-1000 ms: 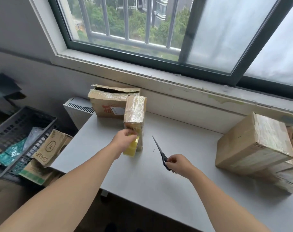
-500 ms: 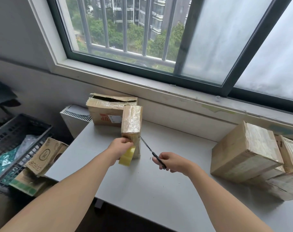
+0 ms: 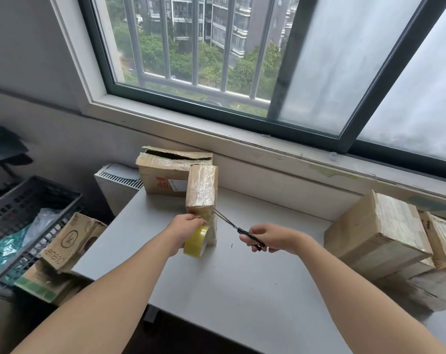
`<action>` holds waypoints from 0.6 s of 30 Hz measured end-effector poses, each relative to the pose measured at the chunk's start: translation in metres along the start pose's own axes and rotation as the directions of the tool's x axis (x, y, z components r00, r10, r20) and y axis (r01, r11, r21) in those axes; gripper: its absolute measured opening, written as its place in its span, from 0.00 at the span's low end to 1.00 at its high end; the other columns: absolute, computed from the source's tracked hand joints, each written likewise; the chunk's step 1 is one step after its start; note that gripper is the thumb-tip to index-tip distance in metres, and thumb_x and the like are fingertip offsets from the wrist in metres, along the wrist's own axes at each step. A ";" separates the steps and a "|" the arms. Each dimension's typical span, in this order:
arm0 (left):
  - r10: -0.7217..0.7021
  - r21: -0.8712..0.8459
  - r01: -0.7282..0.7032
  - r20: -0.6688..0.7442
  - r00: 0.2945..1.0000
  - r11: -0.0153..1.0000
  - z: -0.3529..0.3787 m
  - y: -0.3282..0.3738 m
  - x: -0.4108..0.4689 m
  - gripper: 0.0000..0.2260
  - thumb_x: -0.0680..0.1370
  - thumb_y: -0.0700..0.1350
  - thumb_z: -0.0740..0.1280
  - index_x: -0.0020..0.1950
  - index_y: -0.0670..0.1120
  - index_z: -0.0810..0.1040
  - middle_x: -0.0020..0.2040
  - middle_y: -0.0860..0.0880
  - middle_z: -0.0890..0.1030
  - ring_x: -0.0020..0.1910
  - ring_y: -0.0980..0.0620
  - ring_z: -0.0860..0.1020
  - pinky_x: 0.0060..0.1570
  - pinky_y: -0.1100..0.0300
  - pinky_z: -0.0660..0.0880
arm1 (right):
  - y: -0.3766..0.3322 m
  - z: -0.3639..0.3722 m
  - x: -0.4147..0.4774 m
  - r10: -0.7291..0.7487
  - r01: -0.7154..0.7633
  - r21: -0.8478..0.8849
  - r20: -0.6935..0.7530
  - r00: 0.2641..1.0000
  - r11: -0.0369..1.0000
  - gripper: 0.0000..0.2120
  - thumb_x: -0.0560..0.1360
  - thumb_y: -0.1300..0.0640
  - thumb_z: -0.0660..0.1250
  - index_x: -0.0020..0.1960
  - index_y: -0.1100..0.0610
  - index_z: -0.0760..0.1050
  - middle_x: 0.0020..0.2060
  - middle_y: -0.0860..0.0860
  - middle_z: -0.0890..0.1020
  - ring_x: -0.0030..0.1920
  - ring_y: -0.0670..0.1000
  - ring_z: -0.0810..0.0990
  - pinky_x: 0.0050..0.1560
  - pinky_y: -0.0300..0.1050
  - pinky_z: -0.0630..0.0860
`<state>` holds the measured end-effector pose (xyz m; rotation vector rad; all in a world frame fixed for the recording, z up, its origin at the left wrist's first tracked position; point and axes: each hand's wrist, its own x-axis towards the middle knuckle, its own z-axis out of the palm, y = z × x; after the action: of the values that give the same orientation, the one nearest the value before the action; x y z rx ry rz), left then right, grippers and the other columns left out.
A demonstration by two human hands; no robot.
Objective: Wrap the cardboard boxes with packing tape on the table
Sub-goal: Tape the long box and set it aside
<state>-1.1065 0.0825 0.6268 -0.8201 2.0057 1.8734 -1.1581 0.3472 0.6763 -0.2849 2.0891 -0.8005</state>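
A narrow cardboard box (image 3: 202,190), covered in shiny tape, stands on end on the grey table (image 3: 242,290). My left hand (image 3: 185,226) holds a yellowish roll of packing tape (image 3: 196,241) against the box's near lower corner. My right hand (image 3: 270,237) grips black scissors (image 3: 238,229) by the handles. Their blades point up and left, and the tips reach the box's right edge just above the roll.
A larger box with an open top (image 3: 163,175) stands behind the narrow one by the wall. Taped boxes (image 3: 377,233) are stacked at the table's right end. Left of the table, a dark crate (image 3: 17,215) and loose cartons (image 3: 71,238) sit below.
My right hand brought the scissors from mid-table up to the box edge by the tape. The left hand has turned the roll, which now hangs lower. The view tilted upward.
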 end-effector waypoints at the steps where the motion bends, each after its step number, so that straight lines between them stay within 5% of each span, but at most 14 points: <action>1: -0.005 -0.012 0.005 0.003 1.000 1.000 0.000 -0.002 0.001 0.05 0.82 0.45 0.69 0.54 0.48 0.83 0.49 0.46 0.84 0.44 0.47 0.81 0.41 0.57 0.77 | -0.002 -0.003 0.000 0.007 -0.007 -0.018 0.018 1.000 1.000 0.23 0.70 0.28 0.68 0.47 0.48 0.77 0.38 0.44 0.80 0.41 0.49 0.70 0.43 0.45 0.63; 18: 0.030 0.032 -0.030 0.000 1.000 0.999 -0.011 -0.013 0.002 0.03 0.81 0.48 0.70 0.50 0.51 0.82 0.54 0.46 0.84 0.53 0.46 0.82 0.57 0.52 0.78 | -0.013 -0.018 0.006 0.084 -0.068 -0.123 0.126 0.988 0.990 0.24 0.69 0.30 0.71 0.48 0.51 0.78 0.38 0.46 0.79 0.40 0.50 0.68 0.39 0.42 0.62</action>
<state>-1.0986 0.0716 0.6163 -0.7862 2.0535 1.8521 -1.1774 0.3421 0.6888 -0.3114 2.0139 -0.5971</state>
